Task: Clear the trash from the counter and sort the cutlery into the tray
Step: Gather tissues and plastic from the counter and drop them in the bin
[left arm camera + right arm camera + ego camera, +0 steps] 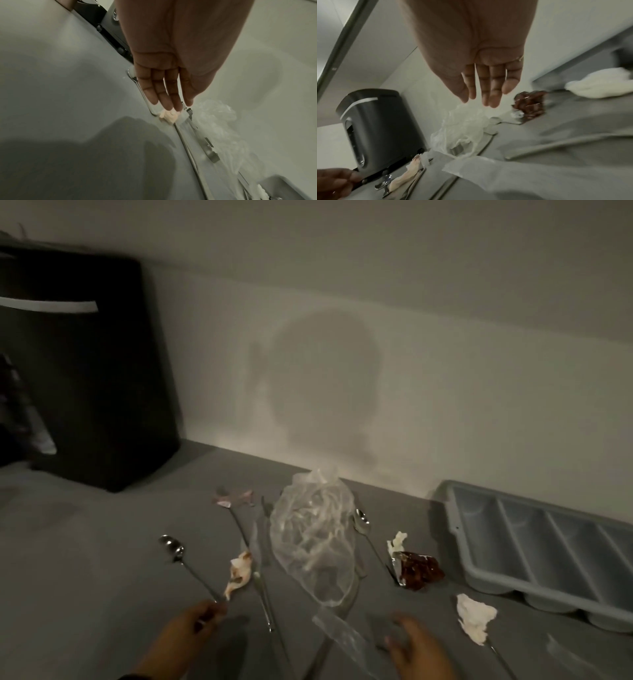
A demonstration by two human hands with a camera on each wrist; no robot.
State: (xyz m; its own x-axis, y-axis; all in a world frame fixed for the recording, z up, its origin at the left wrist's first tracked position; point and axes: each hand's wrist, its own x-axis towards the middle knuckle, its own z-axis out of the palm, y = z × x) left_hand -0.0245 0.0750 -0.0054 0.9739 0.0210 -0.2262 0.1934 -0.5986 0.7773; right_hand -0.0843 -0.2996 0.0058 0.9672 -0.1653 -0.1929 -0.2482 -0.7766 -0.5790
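Observation:
Several long spoons and other cutlery lie mixed with trash on the grey counter (85, 559). My left hand (202, 621) (164, 94) hovers with straight fingers over the handle of a spoon (171, 546) (132, 75), next to a stained tissue (239, 571) (169, 117). My right hand (414, 642) (488, 94) is open, palm down, beside a clear plastic strip (342, 635) (479, 170). A crumpled clear plastic bag (311, 539) (462, 128) covers more cutlery in the middle. The empty grey cutlery tray (534, 546) stands at the right by the wall.
A brown wrapper (418, 570) (530, 106) and a white tissue (474, 616) (599, 86) lie between my right hand and the tray. A pink wrapper (236, 496) sits further back. A black bin-like appliance (85, 364) (376, 128) stands at the back left.

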